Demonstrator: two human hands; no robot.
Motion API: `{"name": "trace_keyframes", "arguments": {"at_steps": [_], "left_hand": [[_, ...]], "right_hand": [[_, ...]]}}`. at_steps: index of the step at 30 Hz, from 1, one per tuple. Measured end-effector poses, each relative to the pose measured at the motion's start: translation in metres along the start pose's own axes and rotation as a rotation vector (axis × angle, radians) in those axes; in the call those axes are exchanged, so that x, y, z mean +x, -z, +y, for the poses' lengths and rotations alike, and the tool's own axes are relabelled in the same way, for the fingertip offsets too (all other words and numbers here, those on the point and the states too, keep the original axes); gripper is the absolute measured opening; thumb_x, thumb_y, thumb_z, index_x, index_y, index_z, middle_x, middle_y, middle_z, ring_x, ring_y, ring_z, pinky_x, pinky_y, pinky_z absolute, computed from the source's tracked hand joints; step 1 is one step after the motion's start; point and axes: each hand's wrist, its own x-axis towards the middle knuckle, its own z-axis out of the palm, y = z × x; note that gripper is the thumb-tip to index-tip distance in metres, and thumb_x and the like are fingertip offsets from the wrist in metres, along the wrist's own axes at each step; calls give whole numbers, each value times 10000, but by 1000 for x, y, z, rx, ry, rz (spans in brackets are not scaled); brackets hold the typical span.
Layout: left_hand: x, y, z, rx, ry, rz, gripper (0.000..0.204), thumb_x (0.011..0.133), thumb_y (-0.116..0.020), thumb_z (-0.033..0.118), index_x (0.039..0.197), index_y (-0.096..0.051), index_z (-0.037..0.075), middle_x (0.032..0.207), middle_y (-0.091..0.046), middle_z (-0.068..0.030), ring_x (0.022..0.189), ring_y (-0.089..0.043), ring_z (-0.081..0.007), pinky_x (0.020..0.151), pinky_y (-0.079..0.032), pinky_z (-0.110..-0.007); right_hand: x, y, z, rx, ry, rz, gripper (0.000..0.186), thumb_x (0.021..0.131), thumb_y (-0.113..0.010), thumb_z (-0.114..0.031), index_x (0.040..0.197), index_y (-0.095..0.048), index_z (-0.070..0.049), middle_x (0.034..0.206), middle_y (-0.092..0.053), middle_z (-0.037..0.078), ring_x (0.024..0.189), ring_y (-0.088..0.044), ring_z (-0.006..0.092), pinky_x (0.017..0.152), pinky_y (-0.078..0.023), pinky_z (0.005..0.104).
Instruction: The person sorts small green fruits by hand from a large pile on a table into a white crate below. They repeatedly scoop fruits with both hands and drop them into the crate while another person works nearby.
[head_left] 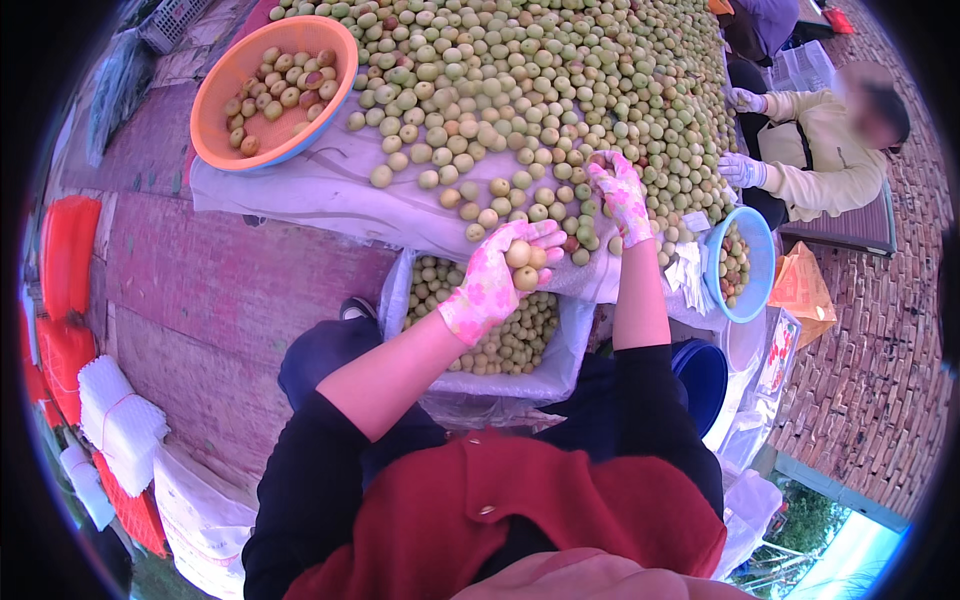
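Note:
My left hand [490,280], in a pink floral glove, is cupped around several pale yellow-green round fruits [519,255], above a plastic-lined crate [575,355] of similar fruit. My right hand [621,198], in a matching glove, reaches onto the heap of green fruit [520,80] spread over a pale cloth-covered table [290,200]. Its fingers are bent among the fruit; whether they grip one is too small to make out.
An orange colander [210,140] of fruit stands at upper left, a light-blue basin [752,295] of fruit at right beside a dark-blue bucket [700,385]. A co-worker [830,170] in gloves sits at the table's right. Red netting [70,260] lies at far left.

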Motion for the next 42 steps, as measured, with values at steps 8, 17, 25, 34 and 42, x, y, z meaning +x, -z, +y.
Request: {"name": "trace_keyframes", "arguments": {"at_steps": [8,17,25,34,42], "left_hand": [[-5,-12,13,-70,-32,-130,517,995,-392,490,1373,-457,143,1358,-526,-117,1178,-565,-222,697,-526,-301],[-14,-2,95,-213,-259,-243,464,966,-482,413,1336,-508,134,1396,-486,-100,1250,-500,-239,730,-548,-336],[-54,7,250,-312,-739,-77,587,982,-410,410,1455,-335,71,1484,-365,-144,1358,-362,-368,1108,-345,-522],[-64,-3,155,282,-622,115,627,969,-524,325,1425,-312,-50,1441,-395,-217,1327,-425,-334,1057,-406,-477],[-27,23,81,1849,-413,323,499,868,-635,300,1285,-544,40,1282,-569,-154,1181,-560,-275,953,-467,-383]], "right_hand": [[-113,-30,-52,422,282,-286,502,906,-605,-190,1344,-487,25,1258,-581,137,1159,-552,210,1022,-411,335],[-154,5,15,766,158,100,581,907,-598,-293,1334,-454,73,1263,-562,186,1122,-574,259,985,-432,371],[-192,43,56,746,102,292,500,950,-561,-263,1331,-474,49,1258,-580,176,1098,-594,231,932,-457,326],[-136,-20,58,-338,317,389,448,886,-618,-204,1304,-556,-54,1229,-609,139,1127,-576,263,939,-451,379],[-99,-12,87,-98,110,389,387,846,-637,-198,1201,-594,-50,1041,-630,124,961,-602,249,847,-476,348]]}}
